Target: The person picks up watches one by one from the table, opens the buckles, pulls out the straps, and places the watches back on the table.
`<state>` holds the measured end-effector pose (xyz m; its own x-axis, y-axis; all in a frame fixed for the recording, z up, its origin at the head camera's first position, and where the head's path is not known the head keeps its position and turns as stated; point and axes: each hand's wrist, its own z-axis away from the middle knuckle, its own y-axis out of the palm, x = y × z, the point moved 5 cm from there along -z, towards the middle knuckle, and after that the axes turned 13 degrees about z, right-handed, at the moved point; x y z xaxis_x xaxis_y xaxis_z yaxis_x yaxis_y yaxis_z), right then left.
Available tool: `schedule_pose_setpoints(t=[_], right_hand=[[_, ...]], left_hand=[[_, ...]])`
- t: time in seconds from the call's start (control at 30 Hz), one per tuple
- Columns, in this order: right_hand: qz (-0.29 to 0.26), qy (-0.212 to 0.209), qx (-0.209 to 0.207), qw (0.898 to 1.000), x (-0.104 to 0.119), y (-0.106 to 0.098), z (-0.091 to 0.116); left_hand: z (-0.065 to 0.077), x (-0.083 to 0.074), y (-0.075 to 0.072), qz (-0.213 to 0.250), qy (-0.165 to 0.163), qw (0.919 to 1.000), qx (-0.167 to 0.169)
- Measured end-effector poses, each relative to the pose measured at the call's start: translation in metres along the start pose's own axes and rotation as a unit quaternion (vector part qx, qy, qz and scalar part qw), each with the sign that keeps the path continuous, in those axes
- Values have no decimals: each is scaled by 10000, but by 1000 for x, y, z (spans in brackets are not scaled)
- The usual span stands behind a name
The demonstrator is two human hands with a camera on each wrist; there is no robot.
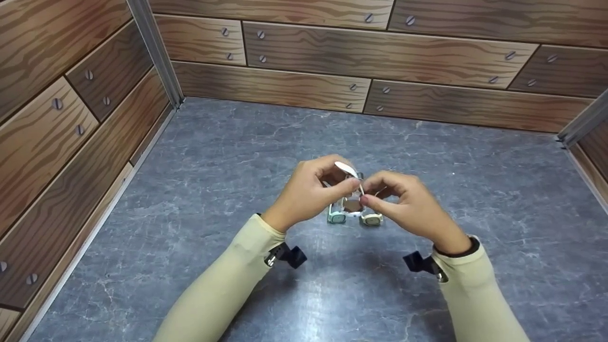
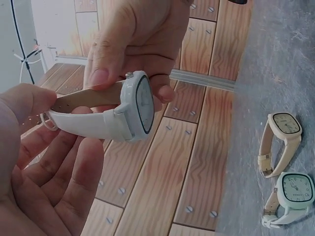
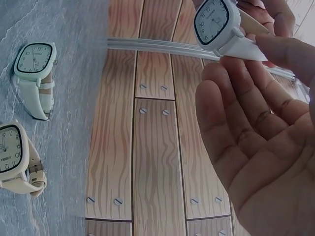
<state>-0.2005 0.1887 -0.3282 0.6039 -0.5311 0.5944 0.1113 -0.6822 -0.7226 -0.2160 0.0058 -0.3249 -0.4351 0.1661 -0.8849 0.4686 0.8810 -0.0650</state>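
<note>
Both hands hold a white wristwatch (image 2: 138, 105) with a rounded square case and a strap lined in tan. Its dial (image 3: 211, 22) shows in both wrist views. My left hand (image 1: 316, 187) pinches the strap near the buckle end between thumb and fingers. On the other side, my right hand (image 1: 406, 202) pinches the strap with thumb and fingertips. A mint green watch (image 1: 337, 217) and a cream watch (image 1: 372, 220) stand on the table below the hands, their straps looped under.
The grey marbled table (image 1: 237, 142) carries the watches. Wood-patterned panels (image 1: 304, 47) wall it at the back and sides, with metal strips (image 1: 154, 52) in the corners. Black camera mounts (image 1: 289, 255) sit at the wrists over pale yellow sleeves (image 1: 228, 280).
</note>
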Motion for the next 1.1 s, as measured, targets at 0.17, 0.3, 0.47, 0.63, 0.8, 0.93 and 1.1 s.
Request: schedule_pose_setpoints(t=[0.17, 0.3, 0.47, 0.63, 0.8, 0.93, 1.1], right_hand=[[-77, -66, 54, 9999, 0, 1, -1], [-94, -25, -85, 9999, 2, 0, -2], [-146, -34, -361, 9992, 3, -4, -2], [-125, -88, -405, 9991, 5, -5, -3], [-127, -105, -435, 9989, 5, -5, -3], [-62, -82, -430, 9990, 3, -3, -2], [-37, -44, -377, 9993, 0, -1, 0]], left_hand=[[0, 0, 0, -53, 60, 10000, -35], [0, -1, 2, -60, 91, 9999, -28], [-1, -2, 5, -85, 100, 9999, 72], [-2, -3, 4, -144, 84, 9998, 59], [-2, -3, 3, -138, 74, 9999, 27], [-1, -3, 2, -136, 6, 9999, -26], [1, -2, 2, -45, -68, 9999, -65]])
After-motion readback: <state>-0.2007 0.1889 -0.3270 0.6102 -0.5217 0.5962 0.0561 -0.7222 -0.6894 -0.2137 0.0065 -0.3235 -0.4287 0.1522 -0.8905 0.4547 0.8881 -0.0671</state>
